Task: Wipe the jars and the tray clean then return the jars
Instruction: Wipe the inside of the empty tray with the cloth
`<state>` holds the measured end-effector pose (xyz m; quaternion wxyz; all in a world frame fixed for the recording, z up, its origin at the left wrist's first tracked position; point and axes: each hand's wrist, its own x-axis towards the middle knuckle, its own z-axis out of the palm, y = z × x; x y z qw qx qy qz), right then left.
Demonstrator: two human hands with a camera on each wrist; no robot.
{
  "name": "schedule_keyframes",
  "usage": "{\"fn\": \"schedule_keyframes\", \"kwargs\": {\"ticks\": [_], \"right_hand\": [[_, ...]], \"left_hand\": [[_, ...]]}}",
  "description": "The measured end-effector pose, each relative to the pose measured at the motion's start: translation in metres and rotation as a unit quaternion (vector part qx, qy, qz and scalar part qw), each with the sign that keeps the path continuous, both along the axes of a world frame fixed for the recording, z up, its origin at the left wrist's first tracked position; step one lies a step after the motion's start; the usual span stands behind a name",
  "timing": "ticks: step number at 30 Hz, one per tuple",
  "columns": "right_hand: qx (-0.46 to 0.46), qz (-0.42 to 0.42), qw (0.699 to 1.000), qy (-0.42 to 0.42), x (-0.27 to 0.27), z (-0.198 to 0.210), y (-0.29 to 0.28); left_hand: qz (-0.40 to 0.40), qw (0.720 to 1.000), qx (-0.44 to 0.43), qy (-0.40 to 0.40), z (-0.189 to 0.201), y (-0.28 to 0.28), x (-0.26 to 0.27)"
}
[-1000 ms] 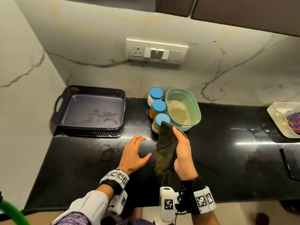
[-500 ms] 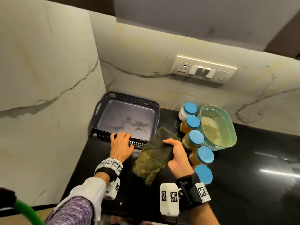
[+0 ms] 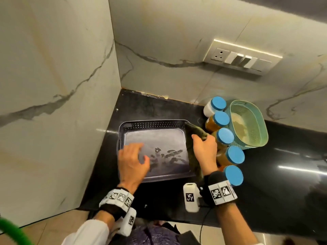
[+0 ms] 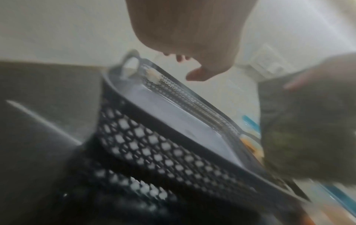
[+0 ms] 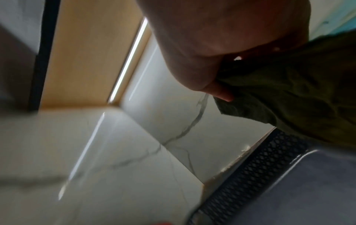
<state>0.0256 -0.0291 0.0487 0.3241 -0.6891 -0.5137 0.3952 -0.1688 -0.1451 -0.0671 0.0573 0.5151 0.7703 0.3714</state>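
A green cloth point(image 3: 194, 134) was gripped in the right hand point(image 3: 205, 152) at the tray's point(image 3: 152, 125) right rim, frame centre; the left hand point(image 3: 131, 161) was spread open above the smears.

Counts, head view:
- 5 blue-lidded jars in a row right of the tray: first jar point(image 3: 215, 106) whitish, second point(image 3: 218, 121), third point(image 3: 223, 137), fourth point(image 3: 231, 155) amber, fifth point(image 3: 233, 175) showing lid only.
- 1 dark grey perforated plastic tray point(image 3: 152, 125).
- 1 dark green cloth point(image 3: 193, 137).
- 1 oval teal plastic basket point(image 3: 261, 126).
- 1 wall switch plate point(image 3: 242, 57).
- 2 hands: left hand point(image 3: 131, 161), right hand point(image 3: 205, 152).
- 2 wrist bands with square black-and-white markers, one per wrist.
- 1 black worktop point(image 3: 283, 174).
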Motion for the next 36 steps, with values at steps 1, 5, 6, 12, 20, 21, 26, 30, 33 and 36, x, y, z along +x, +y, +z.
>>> {"fn": "schedule_keyframes", "kwargs": {"ticks": [1,5,6,12,20,21,26,30,33,36], "right_hand": [[0.041,0.011,0.996,-0.076,-0.004,-0.005,-0.001],[0.189,0.126,0.933,-0.279,-0.034,-0.049,-0.004],[0.188,0.185,0.916,-0.303,-0.042,-0.064,-0.005],[-0.025,0.495,0.816,-0.296,-0.042,-0.127,-0.008],[-0.096,0.616,0.759,-0.186,-0.057,-0.131,-0.019],[-0.090,0.625,0.752,-0.188,-0.070,-0.134,-0.024],[-0.027,0.626,0.757,-0.185,-0.128,-0.147,-0.038],[0.036,0.545,0.822,-0.160,-0.147,-0.156,-0.026],[0.062,0.453,0.874,-0.164,-0.163,-0.158,-0.003],[0.064,0.408,0.894,-0.172,-0.166,-0.164,0.008]], "left_hand": [[0.047,0.999,-0.023,0.011,0.000,0.002,-0.017],[0.150,0.974,-0.096,-0.136,-0.025,0.000,-0.056],[0.155,0.965,-0.109,-0.181,-0.031,0.000,-0.059],[0.130,0.967,-0.099,-0.193,-0.039,0.002,-0.064],[0.139,0.962,-0.104,-0.213,-0.044,0.006,-0.060],[0.134,0.963,-0.104,-0.209,-0.045,0.006,-0.061],[0.082,0.969,-0.117,-0.200,-0.054,0.005,-0.065],[0.075,0.972,-0.106,-0.197,-0.056,0.001,-0.068],[0.092,0.975,-0.088,-0.180,-0.050,0.001,-0.067],[0.130,0.968,-0.088,-0.194,-0.050,0.001,-0.063]]}}
